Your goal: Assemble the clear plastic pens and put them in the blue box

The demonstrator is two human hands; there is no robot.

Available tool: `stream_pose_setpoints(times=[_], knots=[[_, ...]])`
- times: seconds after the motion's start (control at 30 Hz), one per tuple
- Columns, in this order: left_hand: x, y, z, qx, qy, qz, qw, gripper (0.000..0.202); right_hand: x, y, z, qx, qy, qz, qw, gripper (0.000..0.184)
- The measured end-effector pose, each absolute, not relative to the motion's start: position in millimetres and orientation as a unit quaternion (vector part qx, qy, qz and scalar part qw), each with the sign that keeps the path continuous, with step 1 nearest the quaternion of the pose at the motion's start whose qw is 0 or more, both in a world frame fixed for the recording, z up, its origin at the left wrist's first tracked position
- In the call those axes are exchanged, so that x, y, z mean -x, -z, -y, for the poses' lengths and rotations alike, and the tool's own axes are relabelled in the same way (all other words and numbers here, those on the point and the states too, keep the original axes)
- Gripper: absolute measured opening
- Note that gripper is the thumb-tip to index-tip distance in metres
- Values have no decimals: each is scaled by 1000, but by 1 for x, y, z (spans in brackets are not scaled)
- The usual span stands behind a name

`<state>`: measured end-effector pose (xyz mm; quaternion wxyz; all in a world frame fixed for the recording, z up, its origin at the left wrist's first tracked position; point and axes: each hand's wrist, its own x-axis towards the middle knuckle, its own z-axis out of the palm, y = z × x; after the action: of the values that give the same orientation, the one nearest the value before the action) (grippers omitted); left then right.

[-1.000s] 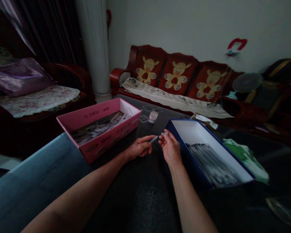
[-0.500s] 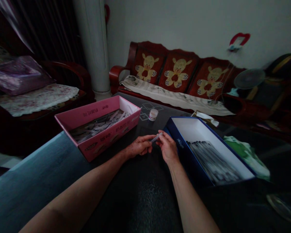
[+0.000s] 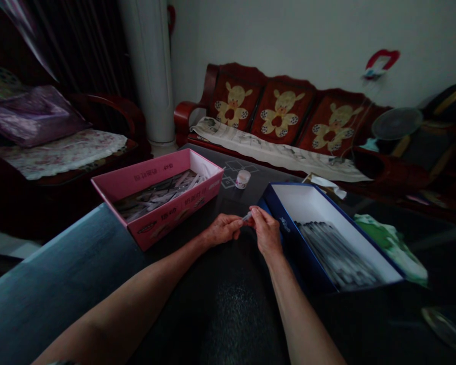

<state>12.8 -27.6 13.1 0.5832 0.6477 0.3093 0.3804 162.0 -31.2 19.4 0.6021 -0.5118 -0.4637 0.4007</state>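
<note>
A slim, pale, stick-like piece (image 3: 247, 216) shows between my two hands above the dark table; its exact kind cannot be made out. My left hand (image 3: 224, 229) pinches one end, its fingers curled. On the other end, the fingertips of my right hand (image 3: 265, 230) are closed. To the left stands a pink box (image 3: 175, 215) with loose pale and dark slim pieces (image 3: 161, 195) in a jumble. Right of my hands is a blue box (image 3: 302, 248) with a white inside, where slim, clear-and-dark sticks (image 3: 336, 253) lie side by side.
A small white tub (image 3: 242, 179) stands on the dark table (image 3: 235, 304) beyond my hands. A green and white packet (image 3: 393, 248) lies right of the blue box. A wooden sofa (image 3: 192, 111) is behind the table, and a chair with a purple bag (image 3: 34, 116) is at left.
My hands have come closer together, and less of the slim piece shows between them. The view has shifted slightly; the boxes keep their places.
</note>
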Motion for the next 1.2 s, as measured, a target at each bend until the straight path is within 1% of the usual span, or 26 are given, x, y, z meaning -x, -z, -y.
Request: stream_pose_setpoints(times=[0.17,0.3,0.4,0.5,0.53,0.6,0.73,0.83,0.93,1.07,1.13,1.2], knots=[[-13,-18,31,-694,-400,-315,509,55,-158,-19,34,519,-406,445,607,38],[-13,-16,30,-705,-391,-320,498,54,-157,-18,35,507,-421,434,614,36],[-12,-12,28,-682,-374,-331,534,52,-156,-20,36,493,-464,433,596,37],[-9,-8,25,-654,-361,-339,572,50,-155,-24,37,474,-494,452,572,46],[-8,-7,24,-644,-357,-336,588,49,-154,-26,38,470,-500,449,573,46],[-5,-7,22,-613,-348,-320,633,48,-153,-29,38,469,-511,418,587,44],[2,-11,18,-505,-336,-281,744,60,-156,-43,36,463,-551,310,621,42],[4,-14,16,-436,-338,-274,788,58,-173,-66,34,452,-555,276,641,42],[4,-12,14,-417,-345,-276,794,51,-208,-95,38,451,-491,306,680,45],[3,-9,14,-429,-362,-278,779,46,-274,-113,58,497,-326,357,721,42],[3,-8,14,-430,-367,-277,777,45,-305,-108,74,558,-238,355,711,37],[2,-8,14,-429,-369,-278,776,45,-329,-97,91,649,-126,371,652,30]])
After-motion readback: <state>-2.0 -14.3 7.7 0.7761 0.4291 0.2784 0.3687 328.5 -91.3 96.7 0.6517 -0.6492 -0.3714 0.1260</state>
